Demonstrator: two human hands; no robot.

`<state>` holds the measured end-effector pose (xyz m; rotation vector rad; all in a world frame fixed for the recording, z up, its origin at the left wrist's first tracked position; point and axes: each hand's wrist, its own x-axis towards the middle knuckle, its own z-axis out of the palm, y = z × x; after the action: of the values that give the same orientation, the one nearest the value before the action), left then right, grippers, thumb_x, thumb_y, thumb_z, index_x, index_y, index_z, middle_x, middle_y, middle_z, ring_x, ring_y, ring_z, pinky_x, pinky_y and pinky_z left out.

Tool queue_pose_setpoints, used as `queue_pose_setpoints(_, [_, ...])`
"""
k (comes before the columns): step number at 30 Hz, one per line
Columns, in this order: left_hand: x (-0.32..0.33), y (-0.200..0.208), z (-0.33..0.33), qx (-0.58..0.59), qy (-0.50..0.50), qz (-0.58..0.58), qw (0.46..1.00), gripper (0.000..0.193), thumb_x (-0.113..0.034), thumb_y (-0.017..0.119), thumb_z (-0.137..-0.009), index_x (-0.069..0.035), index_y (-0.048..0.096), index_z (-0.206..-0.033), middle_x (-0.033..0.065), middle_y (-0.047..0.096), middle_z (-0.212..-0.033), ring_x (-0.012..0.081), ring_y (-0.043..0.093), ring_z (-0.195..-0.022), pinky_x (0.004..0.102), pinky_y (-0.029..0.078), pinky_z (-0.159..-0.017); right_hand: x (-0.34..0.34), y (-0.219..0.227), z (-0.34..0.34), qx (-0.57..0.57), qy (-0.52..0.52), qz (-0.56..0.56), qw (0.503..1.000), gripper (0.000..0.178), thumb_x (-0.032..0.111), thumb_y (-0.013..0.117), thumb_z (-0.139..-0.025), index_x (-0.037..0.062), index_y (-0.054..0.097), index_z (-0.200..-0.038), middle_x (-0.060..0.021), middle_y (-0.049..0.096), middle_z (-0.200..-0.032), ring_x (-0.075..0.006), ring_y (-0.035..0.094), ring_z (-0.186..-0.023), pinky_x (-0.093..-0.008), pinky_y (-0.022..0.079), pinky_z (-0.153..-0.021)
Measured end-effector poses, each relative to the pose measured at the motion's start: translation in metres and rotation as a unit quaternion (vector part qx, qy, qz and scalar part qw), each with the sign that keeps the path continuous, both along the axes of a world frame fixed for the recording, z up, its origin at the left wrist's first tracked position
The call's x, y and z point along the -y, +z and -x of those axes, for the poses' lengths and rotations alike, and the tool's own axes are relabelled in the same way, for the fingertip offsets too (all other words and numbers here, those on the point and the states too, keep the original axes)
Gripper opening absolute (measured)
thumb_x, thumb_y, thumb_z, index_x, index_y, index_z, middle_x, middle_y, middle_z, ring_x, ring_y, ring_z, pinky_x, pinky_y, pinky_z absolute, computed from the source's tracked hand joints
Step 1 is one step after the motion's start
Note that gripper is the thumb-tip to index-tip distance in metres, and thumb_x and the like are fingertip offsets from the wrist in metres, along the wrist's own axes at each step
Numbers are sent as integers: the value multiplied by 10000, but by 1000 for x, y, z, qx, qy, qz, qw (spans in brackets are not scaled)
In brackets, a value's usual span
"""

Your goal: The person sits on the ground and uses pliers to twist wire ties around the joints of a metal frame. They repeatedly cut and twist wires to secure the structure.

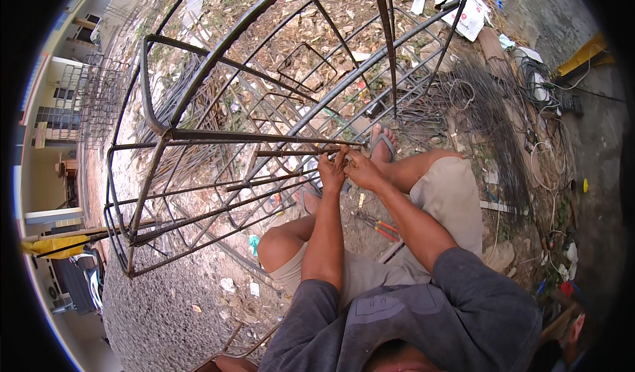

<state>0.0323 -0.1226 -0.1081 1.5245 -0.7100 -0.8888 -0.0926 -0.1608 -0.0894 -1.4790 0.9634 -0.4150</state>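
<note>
A long cage of steel reinforcing bars (231, 137) with bent rectangular stirrups slants across the view in front of me. My left hand (332, 168) is closed at one of its bars, fingers at the bar near its right end. Right beside it, my right hand (361, 171) is closed in a pinch, its fingertips almost meeting those of the left. Whatever is between the right fingers is too small to make out. Below the hands, pliers with orange-red handles (386, 228) lie on the ground between my legs.
Loose rods (188, 104) lie beneath the cage, and a dark bundle of thin wire (493, 127) spreads to the right. Coiled cables (542, 91) lie farther right. Gravel (165, 319) covers the lower left. White cardboard scraps (469, 18) litter the far ground.
</note>
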Motion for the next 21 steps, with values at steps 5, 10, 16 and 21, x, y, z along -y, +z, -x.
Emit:
queue_pose_setpoints(5, [-1, 4, 12, 88, 56, -49, 993, 320, -248, 765, -892, 18, 619, -994, 104, 675, -858, 164, 676, -705, 290, 525, -561, -33, -14, -12, -69, -154, 78, 983, 529, 180, 566, -892, 68, 493, -1404, -169, 684, -1016, -274, 659, -833, -393, 500, -748])
queue_pose_setpoints(10, [-4, -2, 11, 295, 106, -7, 950, 369, -310, 789, -866, 25, 637, -891, 102, 656, -743, 163, 634, -601, 308, 500, -525, -38, -19, -20, 36, -210, 30, 977, 440, 183, 530, -948, 10, 537, -1353, -233, 628, -1258, -359, 639, -1085, -427, 486, -913])
queue_pose_setpoints(16, [2, 15, 32, 16, 124, -62, 990, 386, -310, 800, -861, 46, 653, -861, 92, 667, -744, 118, 591, -542, 277, 460, -468, -27, -29, -8, 155, -229, -129, 952, 392, 120, 505, -986, 20, 556, -1362, -144, 664, -1159, -178, 634, -953, -320, 521, -791])
queue_pose_setpoints(21, [-4, -15, 15, 54, 151, -68, 985, 353, -252, 786, -874, 74, 665, -932, 91, 684, -781, 116, 619, -601, 250, 485, -497, -34, -30, -21, 214, -248, -175, 928, 385, 46, 541, -977, 49, 583, -1359, -67, 664, -1008, -124, 608, -842, -264, 505, -710])
